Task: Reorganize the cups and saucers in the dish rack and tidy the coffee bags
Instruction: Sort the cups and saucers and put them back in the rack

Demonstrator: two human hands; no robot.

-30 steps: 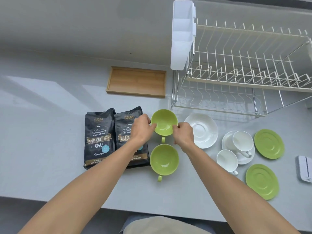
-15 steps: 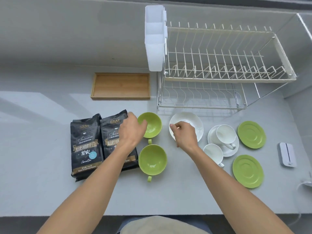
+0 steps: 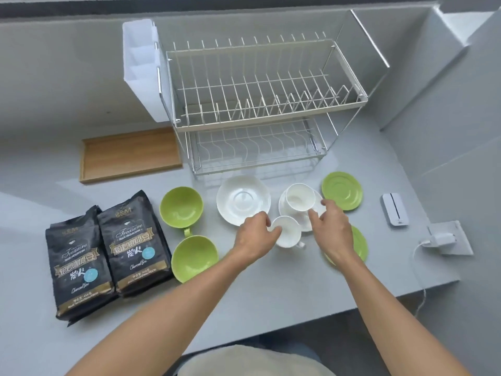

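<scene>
My left hand [image 3: 256, 236] pinches the rim of the near white cup [image 3: 290, 233], which stands on the counter. My right hand [image 3: 334, 230] has its fingertips closed at the handle side of the far white cup [image 3: 299, 198], which sits tilted on a white saucer [image 3: 284, 211]. A bare white saucer [image 3: 242, 199] lies to the left of them. Two green cups [image 3: 181, 207] [image 3: 194, 257] stand further left. Beside those lie two black coffee bags [image 3: 78, 267] [image 3: 135, 245]. One green saucer [image 3: 342, 190] lies at the right; another [image 3: 360, 244] is partly hidden under my right wrist. The two-tier dish rack [image 3: 268, 119] holds nothing.
A wooden tray [image 3: 130, 156] lies left of the rack, and a white cutlery holder [image 3: 141, 69] hangs on the rack's left end. A white device [image 3: 394, 209] and a plugged-in charger [image 3: 444, 238] sit at the far right. The counter's front edge runs close below my arms.
Both hands moved right, away from the far green cup and the bare white saucer, onto the two white cups. The view shifted right.
</scene>
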